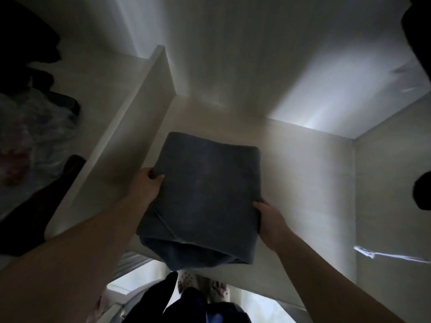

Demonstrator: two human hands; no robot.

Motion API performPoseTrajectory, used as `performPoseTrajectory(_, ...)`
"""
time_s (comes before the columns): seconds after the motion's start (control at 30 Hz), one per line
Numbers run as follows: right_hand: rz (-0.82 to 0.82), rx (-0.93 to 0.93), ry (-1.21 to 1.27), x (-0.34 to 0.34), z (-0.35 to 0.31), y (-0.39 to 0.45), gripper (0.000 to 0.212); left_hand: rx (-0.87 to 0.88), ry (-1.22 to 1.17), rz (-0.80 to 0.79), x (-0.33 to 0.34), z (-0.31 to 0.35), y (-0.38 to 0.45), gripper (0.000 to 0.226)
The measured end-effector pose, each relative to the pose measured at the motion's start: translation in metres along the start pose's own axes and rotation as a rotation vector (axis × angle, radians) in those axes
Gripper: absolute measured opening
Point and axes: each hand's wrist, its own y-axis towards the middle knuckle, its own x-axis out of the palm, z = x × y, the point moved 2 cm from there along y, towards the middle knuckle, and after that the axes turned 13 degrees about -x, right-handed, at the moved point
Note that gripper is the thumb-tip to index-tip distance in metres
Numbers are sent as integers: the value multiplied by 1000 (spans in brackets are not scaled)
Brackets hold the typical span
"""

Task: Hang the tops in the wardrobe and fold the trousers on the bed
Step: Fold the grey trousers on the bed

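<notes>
Both hands point(149, 185) point(270, 221) around folded trousers point(205, 197)

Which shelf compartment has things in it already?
The left compartment, beyond the upright divider: dark clothes and a clear bag lie there.

We see a pale wardrobe shelf point(303, 173) with an upright divider panel point(140, 117) rising at its left end. The folded dark trousers point(205, 197) sit over the shelf's front part; we cannot tell whether they rest on it. Left of the divider, 1 compartment holds dark clothes point(30, 206) and a crumpled clear plastic bag point(35, 127).
</notes>
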Motion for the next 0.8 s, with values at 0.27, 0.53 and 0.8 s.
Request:
performPoseTrajectory(0.27,-114,-875,-1436,16,7,5,66,467,538,216,33,-20,-45,75)
performPoseTrajectory(0.53,-93,-752,-1489,28,45,36,63,437,658,160,56,-33,-33,89)
performPoseTrajectory(0.8,25,-802,-1447,53,36,81,64,503,696,190,56,-7,28,80)
